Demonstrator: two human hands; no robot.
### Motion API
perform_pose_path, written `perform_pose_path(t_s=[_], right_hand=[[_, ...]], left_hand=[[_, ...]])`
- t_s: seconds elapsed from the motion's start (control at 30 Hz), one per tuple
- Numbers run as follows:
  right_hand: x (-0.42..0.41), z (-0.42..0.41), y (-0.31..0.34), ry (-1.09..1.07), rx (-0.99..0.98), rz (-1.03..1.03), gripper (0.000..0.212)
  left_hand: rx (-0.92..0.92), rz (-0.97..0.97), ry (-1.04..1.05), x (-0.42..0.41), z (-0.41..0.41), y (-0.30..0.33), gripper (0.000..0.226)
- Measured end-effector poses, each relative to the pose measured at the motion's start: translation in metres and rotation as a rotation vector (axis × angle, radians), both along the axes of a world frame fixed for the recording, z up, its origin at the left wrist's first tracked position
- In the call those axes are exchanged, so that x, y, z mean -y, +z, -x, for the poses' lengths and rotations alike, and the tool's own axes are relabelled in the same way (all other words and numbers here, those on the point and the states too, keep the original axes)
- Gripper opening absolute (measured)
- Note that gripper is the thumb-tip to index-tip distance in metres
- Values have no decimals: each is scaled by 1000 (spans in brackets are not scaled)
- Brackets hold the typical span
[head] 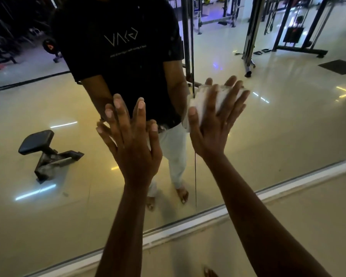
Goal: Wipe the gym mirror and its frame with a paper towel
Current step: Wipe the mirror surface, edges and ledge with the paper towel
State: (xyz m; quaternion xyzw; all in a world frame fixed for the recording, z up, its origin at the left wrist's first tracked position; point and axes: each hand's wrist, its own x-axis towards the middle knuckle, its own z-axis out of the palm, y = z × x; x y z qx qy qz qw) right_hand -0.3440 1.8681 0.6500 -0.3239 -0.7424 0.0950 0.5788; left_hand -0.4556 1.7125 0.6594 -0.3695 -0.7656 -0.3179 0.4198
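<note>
The large gym mirror (278, 124) fills most of the view, with its pale lower frame (208, 217) running diagonally below. My right hand (214, 126) presses a white paper towel (221, 96) flat against the glass with straight, spread fingers; the towel shows between and above them. My left hand (135, 142) lies flat on the glass to the left, fingers straight and spread, holding nothing. Both forearms reach up from the bottom of the view.
The glass reflects a person in a dark shirt, a padded black bench piece (46, 150) on the shiny floor and cable machines (254, 33) at the back. Beneath the frame is a pale wall strip (288, 226).
</note>
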Motion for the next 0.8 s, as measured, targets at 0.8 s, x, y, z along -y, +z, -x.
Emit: perform_pose_path(t_s=[0.8], right_hand=[[99, 84, 5, -71, -185, 218, 66]], left_hand=[[-46, 64, -75, 71, 60, -16, 56]])
